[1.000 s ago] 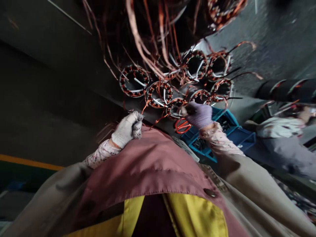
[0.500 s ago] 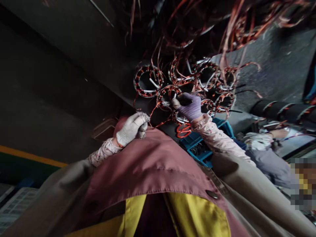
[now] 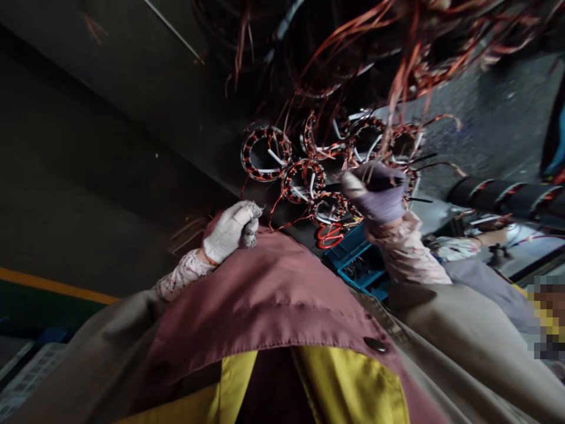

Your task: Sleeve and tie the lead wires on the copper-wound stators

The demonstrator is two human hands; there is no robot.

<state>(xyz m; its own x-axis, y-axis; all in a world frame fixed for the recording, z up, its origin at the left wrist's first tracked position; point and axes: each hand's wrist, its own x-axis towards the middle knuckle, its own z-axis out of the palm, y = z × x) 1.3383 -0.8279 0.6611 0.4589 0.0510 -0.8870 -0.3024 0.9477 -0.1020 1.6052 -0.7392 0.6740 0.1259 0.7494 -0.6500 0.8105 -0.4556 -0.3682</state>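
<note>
The left hand [image 3: 232,231], in a white knitted glove, is closed, with fingers curled in against the thumb, at the far edge of the smooth mauve apron [image 3: 273,288]. A fine wisp shows at its fingertips; whether a strand is pinched there cannot be told. The right hand [image 3: 380,191], in a purple glove with a pale thumb, is blurred. Its fingers curve toward the thumb; whether it grips anything cannot be determined. It covers part of the wound rings behind it.

Near the hands, the front ring [image 3: 316,209] lies left of the right hand. The middle ring [image 3: 288,182] sits beyond it to the left, and the left ring [image 3: 247,156] farther out. Each is circular, dark-cored and laced with copper, its bore facing up toward the camera; no long axis is evident. White sleeves [image 3: 276,157] lie slantwise across the left ring's opening. A copper lead [image 3: 276,205] runs from the middle ring toward the apron.

A red-handled tool [image 3: 330,237] lies just below the front ring, beside a blue bin [image 3: 346,253] partly hidden by the right forearm. Loose copper strands [image 3: 399,88] overhang from above, cut off by the upper edge.
</note>
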